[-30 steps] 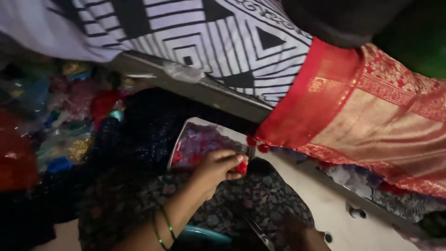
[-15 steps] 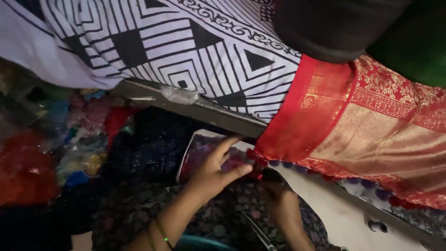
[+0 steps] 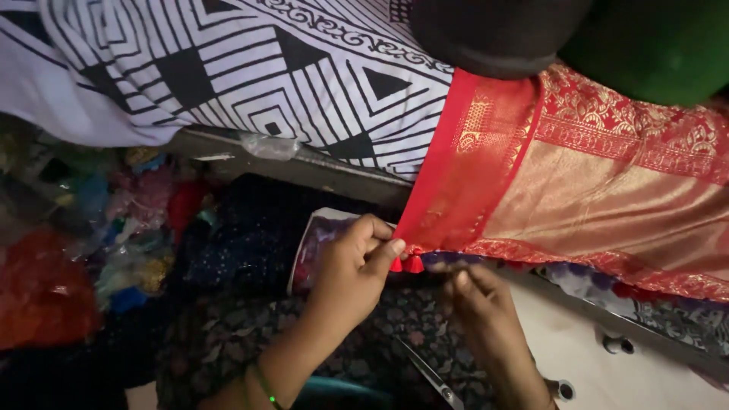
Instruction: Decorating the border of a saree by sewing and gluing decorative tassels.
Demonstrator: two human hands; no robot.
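Red and gold silk fills the right of my view: a brocade sari (image 3: 607, 197) hangs over a ledge, its plain red end panel falling toward me. At the lower corner of that panel, small red tassels (image 3: 408, 263) dangle from the hem.

My left hand (image 3: 351, 269) comes up from below, a thin green bangle (image 3: 263, 382) at the wrist. Its thumb and forefinger are pinched shut on the hem right at the tassels, I judge to hold the edge taut and steady. My right hand (image 3: 482, 307) sits just beside it, below the hem, fingers loosely curled and pointing toward the tassels; it is dim there, and I cannot tell whether they grip a thread or nothing.

Behind the left hand lies a light-edged card or packet (image 3: 311, 247) with a purplish face, on dark patterned fabric (image 3: 228, 349) across my lap. A pair of scissors (image 3: 427, 373) lies on that fabric between my forearms, near at hand. Above the ledge drapes a black-and-white geometric print cloth (image 3: 228, 68). To the far left, a blurred heap of coloured bundles (image 3: 83, 250) sits in shadow.
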